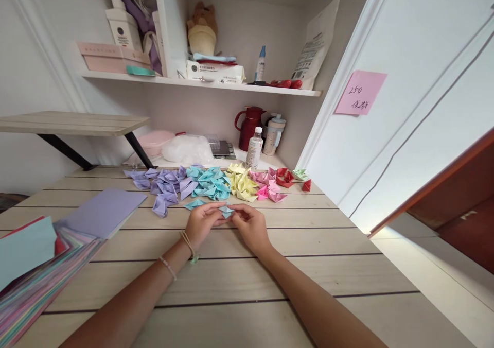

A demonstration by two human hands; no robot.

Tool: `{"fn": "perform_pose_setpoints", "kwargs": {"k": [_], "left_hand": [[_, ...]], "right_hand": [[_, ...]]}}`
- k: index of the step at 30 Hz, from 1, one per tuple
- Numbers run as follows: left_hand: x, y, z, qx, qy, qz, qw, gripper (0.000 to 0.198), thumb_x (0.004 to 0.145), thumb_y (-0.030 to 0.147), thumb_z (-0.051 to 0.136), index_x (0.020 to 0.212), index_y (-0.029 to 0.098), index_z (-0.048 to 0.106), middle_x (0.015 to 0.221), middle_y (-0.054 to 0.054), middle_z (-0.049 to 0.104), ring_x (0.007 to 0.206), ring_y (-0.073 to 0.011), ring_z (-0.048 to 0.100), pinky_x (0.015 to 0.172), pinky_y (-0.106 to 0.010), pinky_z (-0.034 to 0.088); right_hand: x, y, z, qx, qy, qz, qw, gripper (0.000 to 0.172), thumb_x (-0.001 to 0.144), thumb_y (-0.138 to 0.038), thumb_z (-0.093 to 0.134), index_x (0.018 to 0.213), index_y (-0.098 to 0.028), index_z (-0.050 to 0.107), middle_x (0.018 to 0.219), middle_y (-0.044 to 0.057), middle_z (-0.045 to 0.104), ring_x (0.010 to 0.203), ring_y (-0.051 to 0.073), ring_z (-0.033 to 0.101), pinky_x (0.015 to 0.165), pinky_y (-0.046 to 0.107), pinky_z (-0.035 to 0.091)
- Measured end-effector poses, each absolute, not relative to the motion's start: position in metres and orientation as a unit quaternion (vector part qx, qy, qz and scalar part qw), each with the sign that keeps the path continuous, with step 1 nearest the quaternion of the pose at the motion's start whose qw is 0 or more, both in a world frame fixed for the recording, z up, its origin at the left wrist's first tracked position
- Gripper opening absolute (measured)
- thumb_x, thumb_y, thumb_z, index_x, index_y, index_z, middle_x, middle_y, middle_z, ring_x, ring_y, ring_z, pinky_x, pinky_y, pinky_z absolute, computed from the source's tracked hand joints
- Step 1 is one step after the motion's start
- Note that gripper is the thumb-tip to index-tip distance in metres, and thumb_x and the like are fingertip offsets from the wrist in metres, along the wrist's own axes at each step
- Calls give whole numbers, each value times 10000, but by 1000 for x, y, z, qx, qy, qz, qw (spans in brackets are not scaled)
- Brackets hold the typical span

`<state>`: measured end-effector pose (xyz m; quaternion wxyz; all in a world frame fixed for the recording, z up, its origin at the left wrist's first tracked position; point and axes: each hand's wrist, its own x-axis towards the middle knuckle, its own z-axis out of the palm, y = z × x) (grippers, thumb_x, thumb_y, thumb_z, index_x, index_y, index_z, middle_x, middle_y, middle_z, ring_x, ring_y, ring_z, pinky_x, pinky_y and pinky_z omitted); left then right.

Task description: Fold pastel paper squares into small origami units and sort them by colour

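Between my two hands is a small light-blue origami boat (pixel 226 211), pinched at both ends above the wooden table. My left hand (pixel 203 221) has its thumb and fingers closed on the left end. On the right end, the fingers of my right hand (pixel 250 225) are closed the same way. Just beyond them lies a row of folded paper boats: purple boats (pixel 165 183), turquoise boats (pixel 210 183), yellow boats (pixel 242 181), pink boats (pixel 270 183) and red boats (pixel 284 177). One turquoise boat (pixel 195 204) sits close to my left hand.
Coloured paper sheets (pixel 104 211) are stacked at the left, below a small raised shelf (pixel 73 122). Behind the boats stand a clear bottle (pixel 253 150), a red jug (pixel 250 126) and a cup (pixel 274 136). A white cabinet shelf (pixel 216 84) overhangs the back.
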<state>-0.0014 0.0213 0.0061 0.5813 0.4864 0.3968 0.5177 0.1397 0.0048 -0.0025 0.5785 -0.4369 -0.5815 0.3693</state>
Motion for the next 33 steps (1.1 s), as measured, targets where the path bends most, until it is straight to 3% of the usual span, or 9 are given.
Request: {"fn": "perform_pose_setpoints", "kwargs": {"k": [9,13,15,21,28,33], "left_hand": [[-2,21,7,488,411,509,578,342,571,300,747,840,125,628,666,-18,670,617,-145,642,688,-302,541],[-3,24,2,516,377,510,576,378,571,258,750,870,151,547,720,-26,673,683,-158,653,708,-310,527],[-3,25,0,539,378,505,558,388,591,247,734,901,160,516,729,-29,668,695,-165,655,691,-309,526],[-3,25,-6,626,390,490,466,261,661,240,666,879,153,551,714,-27,642,698,-153,638,670,-281,522],[-4,22,-6,697,387,488,354,157,739,228,579,889,185,603,849,-42,655,804,-170,637,723,-293,530],[-4,21,-5,698,385,499,338,184,737,238,584,914,199,612,957,-50,649,915,-196,612,757,-326,536]], "right_hand": [[144,7,-2,-403,-511,497,574,198,689,-266,598,845,-156,650,633,18,652,586,148,612,622,287,510],[146,11,-4,-400,-507,501,576,337,647,-307,680,949,-174,611,721,14,647,612,135,602,613,270,504],[147,13,-7,-410,-521,485,570,382,615,-299,715,960,-171,611,737,12,636,621,126,591,615,258,495],[149,12,-8,-441,-583,410,546,274,698,-366,650,882,-163,660,777,49,661,671,152,590,610,269,486],[158,9,-3,-454,-680,190,543,161,757,-292,602,875,-226,689,870,55,644,715,156,589,596,260,488],[161,11,-5,-454,-693,150,540,152,765,-264,597,875,-231,695,826,48,642,693,151,589,595,260,493]]}}
